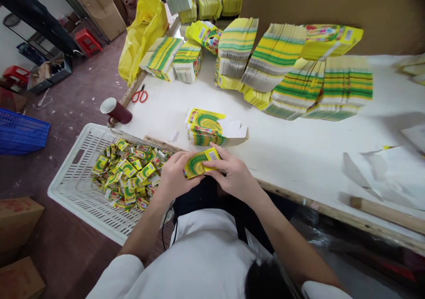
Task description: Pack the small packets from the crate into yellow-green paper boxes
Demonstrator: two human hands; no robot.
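A small yellow-and-green printed box [198, 163] is held between both hands, just over the table's front edge. My left hand [175, 175] grips its left end, with the fingers partly hidden behind it. At the right end, by the barcode, my right hand [230, 170] pinches it with thumb and fingers. Just beyond, on the white table, lies a stack of flat printed cartons [204, 126] with white flaps pointing right. To the left below the table edge, a white plastic basket [71, 175] holds many small boxes [128, 170] of the same print.
Bundles of flat cartons [277, 55] line the table's back. Red-handled scissors [139, 96] and a maroon mug [117, 111] lie at the left edge. A yellow bag [141, 37] hangs beyond. Papers [388, 175] and a wooden bar [385, 212] are right. A person's legs [41, 17] show far left.
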